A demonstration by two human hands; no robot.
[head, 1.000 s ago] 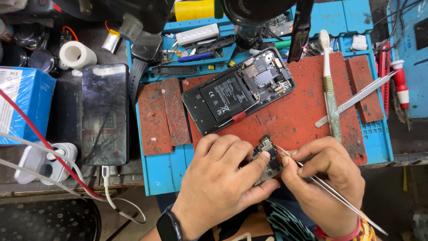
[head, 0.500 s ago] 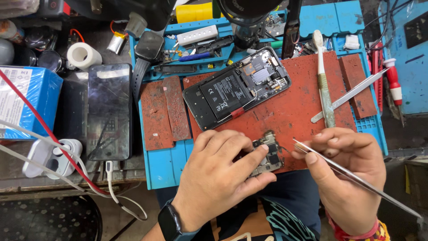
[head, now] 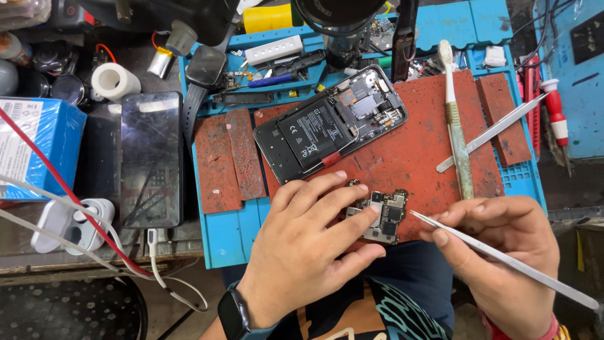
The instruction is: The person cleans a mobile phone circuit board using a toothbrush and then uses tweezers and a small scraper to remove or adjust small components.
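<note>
The right hand has drawn back, its tweezers now clear of the circuit board, pinched between the fingers. The left hand still pins the board on the red mat, seemingly at its edge. Beyond lies the opened phone.

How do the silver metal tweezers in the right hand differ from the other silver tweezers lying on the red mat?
The held silver metal tweezers are gripped in the right hand, tip toward the small circuit board held by the left hand; the other silver tweezers lie untouched on the red mat. The held pair slants down to the right, the lying pair up to the right, beside a white toothbrush. Both are long, slim and silver.
</note>
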